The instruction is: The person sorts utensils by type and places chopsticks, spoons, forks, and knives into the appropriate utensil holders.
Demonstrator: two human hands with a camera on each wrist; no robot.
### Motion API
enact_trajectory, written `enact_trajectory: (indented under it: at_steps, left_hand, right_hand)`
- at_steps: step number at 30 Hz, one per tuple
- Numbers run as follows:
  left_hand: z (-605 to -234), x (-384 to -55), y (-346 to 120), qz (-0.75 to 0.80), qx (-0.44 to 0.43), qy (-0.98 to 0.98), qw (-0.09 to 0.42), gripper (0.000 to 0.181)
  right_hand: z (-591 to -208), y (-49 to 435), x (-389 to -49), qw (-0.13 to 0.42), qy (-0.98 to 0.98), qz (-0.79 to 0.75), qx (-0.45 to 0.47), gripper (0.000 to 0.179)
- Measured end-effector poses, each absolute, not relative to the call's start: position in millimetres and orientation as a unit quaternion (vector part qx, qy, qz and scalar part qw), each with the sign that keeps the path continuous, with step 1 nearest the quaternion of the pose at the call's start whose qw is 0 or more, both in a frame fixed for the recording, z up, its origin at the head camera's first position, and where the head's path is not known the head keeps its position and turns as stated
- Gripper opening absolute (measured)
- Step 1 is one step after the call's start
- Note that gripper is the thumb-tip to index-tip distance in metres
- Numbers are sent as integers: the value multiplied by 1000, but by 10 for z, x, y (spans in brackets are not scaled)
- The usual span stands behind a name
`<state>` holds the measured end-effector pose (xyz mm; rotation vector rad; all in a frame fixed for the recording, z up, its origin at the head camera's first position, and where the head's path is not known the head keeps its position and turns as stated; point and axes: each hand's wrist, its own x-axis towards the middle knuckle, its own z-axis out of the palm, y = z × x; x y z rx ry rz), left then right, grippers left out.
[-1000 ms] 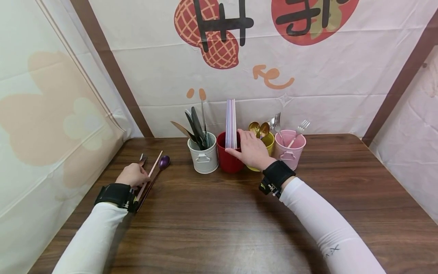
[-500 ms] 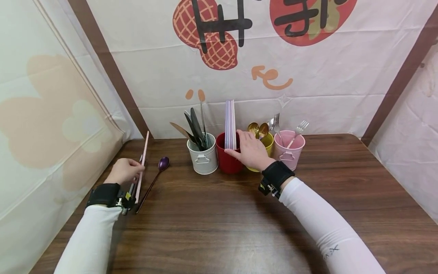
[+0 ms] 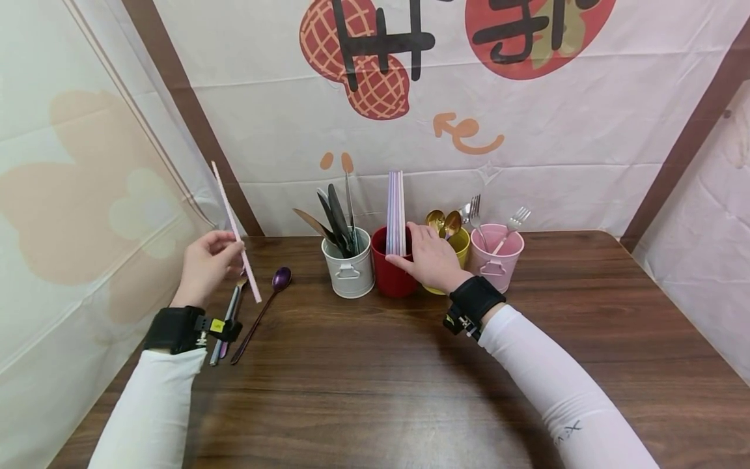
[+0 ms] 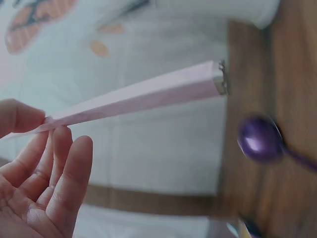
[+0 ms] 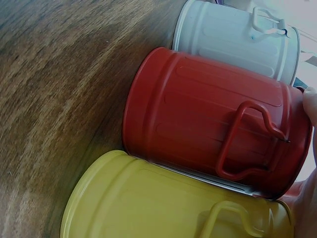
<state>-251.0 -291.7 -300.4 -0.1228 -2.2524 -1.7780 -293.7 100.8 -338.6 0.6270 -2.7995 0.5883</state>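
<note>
My left hand (image 3: 204,268) pinches a pink chopstick (image 3: 250,277) near its middle, between thumb and fingertips. The chopstick is raised off the table and tilted; its square end (image 4: 220,79) shows in the left wrist view. Beneath that hand lie slim cutlery handles (image 3: 221,335), partly hidden, beside a purple spoon (image 3: 281,279). My right hand (image 3: 435,260) holds the rim of a red bucket (image 3: 391,281), its thumb (image 5: 310,101) on the front edge. Several lilac and pink chopsticks (image 3: 396,212) stand upright in the red bucket.
Left of the red bucket stands a white bucket (image 3: 351,280) of knives. On its right are a yellow bucket (image 3: 461,247) of gold spoons, partly behind my right hand, and a pink bucket (image 3: 506,260) of forks. A printed cloth wall (image 3: 281,163) closes the back.
My left hand has lifted the pink chopstick from beside the purple spoon, up and leftward, tilting its top to the left. My right hand keeps its place on the red bucket.
</note>
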Motion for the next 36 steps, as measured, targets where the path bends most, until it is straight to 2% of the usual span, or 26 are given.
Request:
enact_trajectory:
  at_steps: [7,15,22,29,36]
  left_hand:
    - [-2738,-2410,-2500,-680,-111,-709,152,17]
    - [-2544,-2400,-2126,-698,-151,-677,175,7]
    - [-2496,-2509,-1821,-686,-162,-686,181,8]
    - [-2462,-2682,-1503,-669,-182,-701,165,14]
    - [-2548,-2863,-1263,-611,-187,-753,159,18]
  right_hand:
    - [-3374,999,-2925,110,-948,206,218,78]
    - [-3369,997,-2916,102,-949,207,213,78]
    - [-3376,998,-2920,104,-949,208,214,78]
    - [-3374,1004,-2928,108,-949,205,213,79]
    - [-3380,999,-2918,115,-949,203,213,78]
